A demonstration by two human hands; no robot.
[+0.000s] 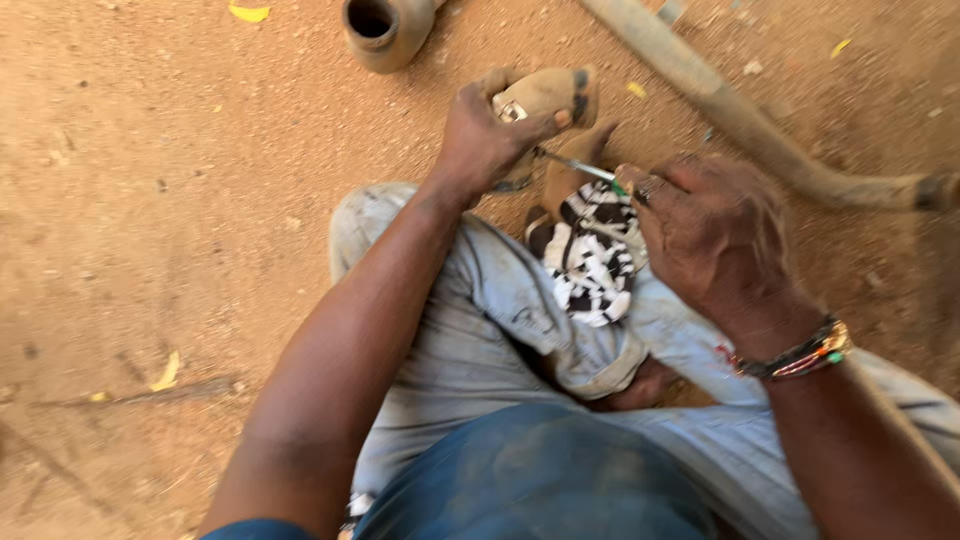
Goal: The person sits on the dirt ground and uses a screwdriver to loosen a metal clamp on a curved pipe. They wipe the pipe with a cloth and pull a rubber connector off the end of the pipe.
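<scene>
My left hand (486,135) grips a dusty, tan metal part (548,95) held above my knee. My right hand (712,235) holds a thin screwdriver (582,167) with a green handle; its metal tip points left and meets the part just below my left thumb. A black-and-white patterned sandal (590,255) sits under both hands, between my legs in light grey trousers (480,330). Beaded bracelets (800,355) circle my right wrist.
I sit on reddish dirt ground (150,200). A dusty pipe end (385,30) with a round opening lies at the top. A long curved dusty pipe (760,130) runs from top centre to the right edge. Yellow leaf scraps (248,12) lie scattered.
</scene>
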